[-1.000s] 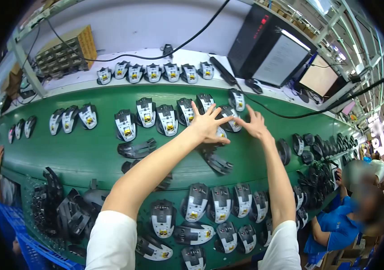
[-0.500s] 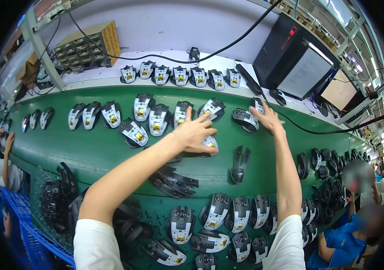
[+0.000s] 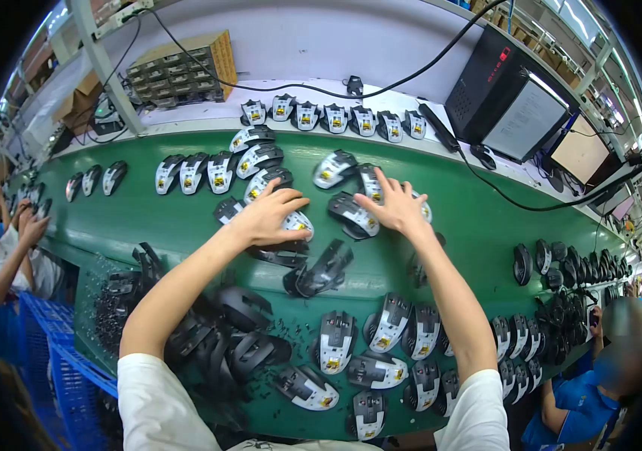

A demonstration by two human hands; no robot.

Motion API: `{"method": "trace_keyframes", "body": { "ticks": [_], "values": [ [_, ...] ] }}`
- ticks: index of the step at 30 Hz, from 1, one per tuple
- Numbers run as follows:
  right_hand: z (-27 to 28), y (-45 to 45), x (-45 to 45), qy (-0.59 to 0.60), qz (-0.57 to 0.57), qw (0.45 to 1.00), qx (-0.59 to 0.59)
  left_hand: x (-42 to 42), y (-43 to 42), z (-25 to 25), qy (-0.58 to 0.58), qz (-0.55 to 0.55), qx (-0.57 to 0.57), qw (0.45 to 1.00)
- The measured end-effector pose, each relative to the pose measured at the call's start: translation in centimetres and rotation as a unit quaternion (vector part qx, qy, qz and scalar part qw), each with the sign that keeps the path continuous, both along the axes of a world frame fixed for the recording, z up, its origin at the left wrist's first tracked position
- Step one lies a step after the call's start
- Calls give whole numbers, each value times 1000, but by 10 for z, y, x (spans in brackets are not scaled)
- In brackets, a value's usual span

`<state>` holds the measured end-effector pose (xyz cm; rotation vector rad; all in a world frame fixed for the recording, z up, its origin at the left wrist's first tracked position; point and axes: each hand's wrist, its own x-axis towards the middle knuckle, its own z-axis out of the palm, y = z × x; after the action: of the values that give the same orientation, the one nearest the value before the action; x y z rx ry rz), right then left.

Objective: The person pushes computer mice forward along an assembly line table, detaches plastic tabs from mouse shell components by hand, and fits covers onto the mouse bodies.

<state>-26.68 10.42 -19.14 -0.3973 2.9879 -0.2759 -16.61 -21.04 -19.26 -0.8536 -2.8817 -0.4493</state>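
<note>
My left hand (image 3: 267, 216) lies with fingers spread over several computer mice on the green belt. One grey-and-white mouse (image 3: 298, 224) shows beneath its thumb side, and another mouse (image 3: 264, 180) is at its fingertips. My right hand (image 3: 396, 204), also spread, rests over a small group of mice. A dark-topped mouse (image 3: 352, 216) is by its thumb, while a second mouse (image 3: 369, 180) sits at its index finger. Between the hands and farther back lies a tilted mouse (image 3: 334, 169). Dark, blurred shell pieces (image 3: 322, 270) are on the near side. Palms hide parts of the mice.
A row of mice (image 3: 334, 118) stands on the white shelf, beside a black computer case (image 3: 513, 94). More mice (image 3: 336, 342) and piled black shells (image 3: 242, 357) cover the near surface. A blue crate (image 3: 73, 383) stands at left. Co-workers sit at both sides.
My right hand has moved left and nearer, among the mice. My left hand has shifted left. Mice near both hands have been rearranged, and the view has shifted slightly.
</note>
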Motion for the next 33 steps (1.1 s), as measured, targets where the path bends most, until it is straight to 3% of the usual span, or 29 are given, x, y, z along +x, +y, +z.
{"method": "trace_keyframes", "body": {
  "ticks": [2,7,10,13,14,17,20,22,27,29,30,31,32,33],
  "values": [
    [7,-29,18,-22,44,999,20,10,-13,-1,1,7,13,1000],
    [0,-97,50,-6,66,998,4,47,-33,19,-66,148,160,974],
    [8,-104,67,14,54,998,-1,85,-1,30,-37,86,90,992],
    [17,-60,70,57,86,969,-227,119,5,27,-31,49,8,998],
    [24,-34,80,63,72,965,-245,129,5,17,-56,39,-2,998],
    [10,44,109,182,-5,983,-16,130,-1,12,-40,56,-14,998],
    [4,85,135,136,-72,986,70,124,-2,24,-91,104,-38,990],
    [-16,108,131,124,-55,990,-45,119,5,32,-141,136,-62,979],
    [48,84,154,39,-143,937,-316,137,15,47,-40,125,-30,991],
    [96,51,191,4,-105,853,-511,151,23,68,-95,99,197,971],
    [105,39,206,-1,-97,855,-509,162,29,80,-93,108,200,969],
    [108,28,222,-54,-77,799,-594,175,38,91,-228,106,389,886],
    [109,17,238,-109,-58,732,-670,186,47,99,-345,97,557,749],
    [110,4,255,-146,-53,703,-694,196,55,102,-405,72,634,655]
  ]
}}
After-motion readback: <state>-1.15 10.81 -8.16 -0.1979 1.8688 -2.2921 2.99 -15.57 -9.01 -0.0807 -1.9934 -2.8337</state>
